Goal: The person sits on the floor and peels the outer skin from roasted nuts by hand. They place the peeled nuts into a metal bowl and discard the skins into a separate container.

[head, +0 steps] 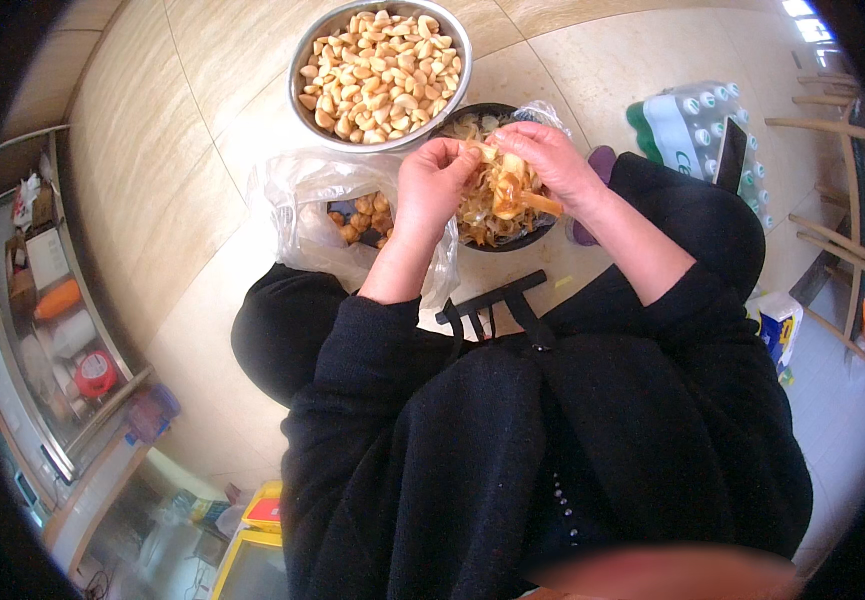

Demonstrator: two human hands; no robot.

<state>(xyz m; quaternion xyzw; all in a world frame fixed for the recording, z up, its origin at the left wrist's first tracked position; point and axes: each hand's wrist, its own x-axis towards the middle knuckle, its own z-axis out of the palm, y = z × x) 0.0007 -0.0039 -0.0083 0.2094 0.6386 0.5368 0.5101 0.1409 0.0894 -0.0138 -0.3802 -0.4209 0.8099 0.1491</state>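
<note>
My left hand [436, 176] and my right hand [548, 161] meet over a dark round container [515, 244] filled with papery garlic skins [488, 217]. Between the fingertips of both hands is a piece of garlic [489, 152], partly hidden by the fingers. Against my right palm lies a cluster of garlic with an orange-brown stalk [511, 195]. Just beyond my hands, to the left, stands a steel bowl [467, 75] heaped with peeled garlic cloves [383, 75]. An open clear plastic bag [297, 191] beside my left hand holds brownish bulbs [361, 217].
A shrink-wrapped pack of bottles [672, 131] with a phone-like dark slab [732, 154] on it stands on the tiled floor to the right. Wooden chair legs [845, 187] are at the far right. At the left is a glass-fronted cabinet [64, 315]; a yellow-edged box [252, 540] sits lower left.
</note>
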